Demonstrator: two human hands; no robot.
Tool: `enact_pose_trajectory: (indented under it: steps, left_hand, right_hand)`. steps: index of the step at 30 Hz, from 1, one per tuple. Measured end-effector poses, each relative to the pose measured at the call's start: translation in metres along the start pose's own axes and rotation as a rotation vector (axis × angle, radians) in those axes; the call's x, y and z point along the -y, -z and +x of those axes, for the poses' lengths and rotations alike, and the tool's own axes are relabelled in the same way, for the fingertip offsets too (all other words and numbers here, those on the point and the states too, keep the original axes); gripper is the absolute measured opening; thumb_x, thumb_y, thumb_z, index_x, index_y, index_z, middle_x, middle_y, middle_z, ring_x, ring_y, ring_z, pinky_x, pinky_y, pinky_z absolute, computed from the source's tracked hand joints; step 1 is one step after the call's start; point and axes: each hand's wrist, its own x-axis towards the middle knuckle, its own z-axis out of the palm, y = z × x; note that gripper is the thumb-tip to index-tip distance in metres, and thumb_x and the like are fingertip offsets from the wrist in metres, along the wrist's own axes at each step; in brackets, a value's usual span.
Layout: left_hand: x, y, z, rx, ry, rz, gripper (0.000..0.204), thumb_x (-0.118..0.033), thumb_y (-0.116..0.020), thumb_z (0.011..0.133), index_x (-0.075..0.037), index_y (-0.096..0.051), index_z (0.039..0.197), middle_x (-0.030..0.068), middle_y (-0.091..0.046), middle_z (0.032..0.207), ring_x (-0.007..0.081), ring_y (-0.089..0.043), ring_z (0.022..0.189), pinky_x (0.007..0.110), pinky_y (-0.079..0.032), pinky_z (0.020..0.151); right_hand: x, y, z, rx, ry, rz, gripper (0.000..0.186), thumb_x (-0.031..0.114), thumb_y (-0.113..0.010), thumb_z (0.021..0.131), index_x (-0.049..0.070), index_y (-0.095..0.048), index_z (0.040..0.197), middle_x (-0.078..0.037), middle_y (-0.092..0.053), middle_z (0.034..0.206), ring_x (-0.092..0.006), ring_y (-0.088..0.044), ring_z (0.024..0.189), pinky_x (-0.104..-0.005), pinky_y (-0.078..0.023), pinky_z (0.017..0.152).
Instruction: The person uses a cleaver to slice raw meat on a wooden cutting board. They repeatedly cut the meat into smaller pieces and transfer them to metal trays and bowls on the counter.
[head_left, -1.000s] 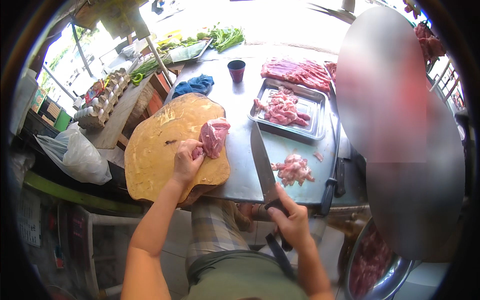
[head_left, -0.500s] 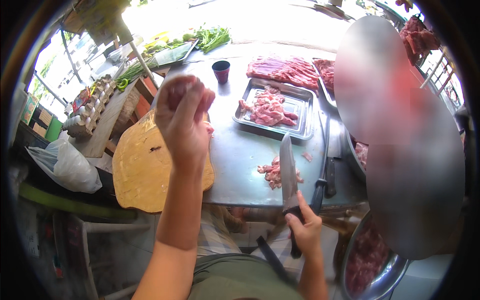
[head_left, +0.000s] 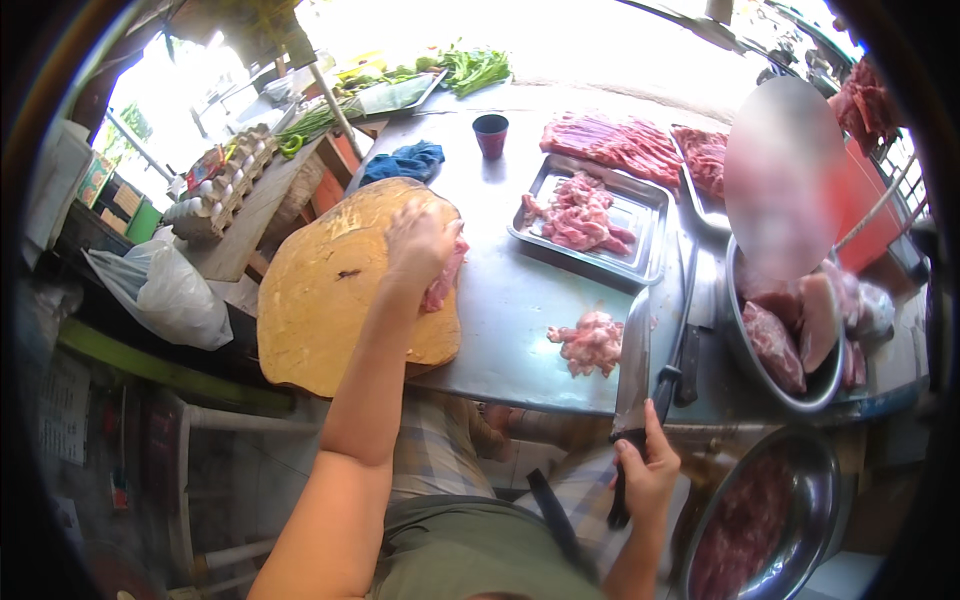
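Note:
My left hand [head_left: 418,242] is down at the right side of a thick round wooden chopping block [head_left: 320,310], closed on a piece of raw meat [head_left: 446,276]. Its fingertips are smeared by motion, and part of the meat is hidden beneath the hand. In my right hand [head_left: 648,465] is a large knife [head_left: 632,375], gripped by its dark handle, with the blade pointing away from me over the table's front edge. A small heap of meat scraps [head_left: 588,343] lies on the metal table just left of the blade.
A metal tray [head_left: 648,262] of meat pieces, a slab of ribs [head_left: 610,145] and a dark cup [head_left: 490,137] stand farther back. A sharpening rod [head_left: 675,355] lies right of the knife, near a basin [head_left: 743,345] of large meat cuts. A blue cloth [head_left: 403,162] lies behind the block.
My left hand has come down from above the block onto its right side. My right hand still holds the knife. The view has shifted, bringing the blue cloth and the basin's meat cuts into sight.

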Motion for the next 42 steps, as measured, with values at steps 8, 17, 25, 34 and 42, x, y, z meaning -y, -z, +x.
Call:
enact_pose_trajectory:
  steps: [8,17,25,34,42]
  left_hand:
    - [0.045,0.0,-0.018,0.331,0.015,-0.183,0.064,-0.035,-0.077,0.081,-0.001,-0.055,0.131,0.0249,-0.065,0.128,0.0389,-0.059,0.123,0.045,-0.046,0.108]
    - [0.083,0.022,-0.028,0.254,0.187,-0.808,0.05,-0.03,-0.074,0.084,0.004,-0.06,0.118,0.0228,-0.071,0.109,0.0346,-0.071,0.102,0.043,-0.055,0.093]
    - [0.156,0.04,-0.076,-0.04,0.069,-0.449,0.06,-0.036,-0.054,0.107,0.01,-0.049,0.145,0.0326,-0.04,0.156,0.0416,-0.036,0.149,0.043,-0.033,0.121]
    - [0.148,0.006,-0.076,-0.002,0.08,-0.621,0.077,-0.043,-0.041,0.111,0.01,-0.013,0.16,0.0327,-0.012,0.167,0.0421,-0.002,0.159,0.045,-0.008,0.128]
    - [0.135,-0.01,-0.082,0.095,-0.019,-0.338,0.088,-0.049,-0.046,0.106,0.013,-0.011,0.158,0.0364,-0.013,0.165,0.0459,-0.007,0.157,0.05,-0.006,0.128]
  right_hand:
    - [0.015,-0.049,-0.004,0.193,0.081,-0.043,0.064,-0.007,-0.064,0.091,0.006,-0.05,0.153,0.001,-0.063,0.081,-0.0025,-0.052,0.062,-0.0215,-0.046,0.053]
    - [0.016,-0.074,-0.018,0.312,0.004,0.067,0.08,-0.008,-0.067,0.089,0.0,-0.032,0.16,-0.005,-0.066,0.094,-0.0064,-0.055,0.065,-0.0236,-0.049,0.052]
    - [0.012,-0.099,0.002,0.465,-0.055,0.19,0.075,-0.003,-0.058,0.095,0.002,-0.025,0.163,-0.006,-0.064,0.087,-0.0109,-0.058,0.058,-0.025,-0.049,0.051]
    - [0.063,-0.249,0.064,0.578,0.222,0.019,0.065,0.001,-0.057,0.098,0.0,-0.034,0.159,-0.005,-0.058,0.081,-0.0097,-0.056,0.06,-0.0288,-0.046,0.043]
    - [0.042,-0.291,0.065,0.458,0.452,-0.264,0.065,0.008,-0.062,0.094,-0.005,-0.039,0.154,-0.019,-0.071,0.093,-0.0189,-0.066,0.078,-0.0302,-0.052,0.079]
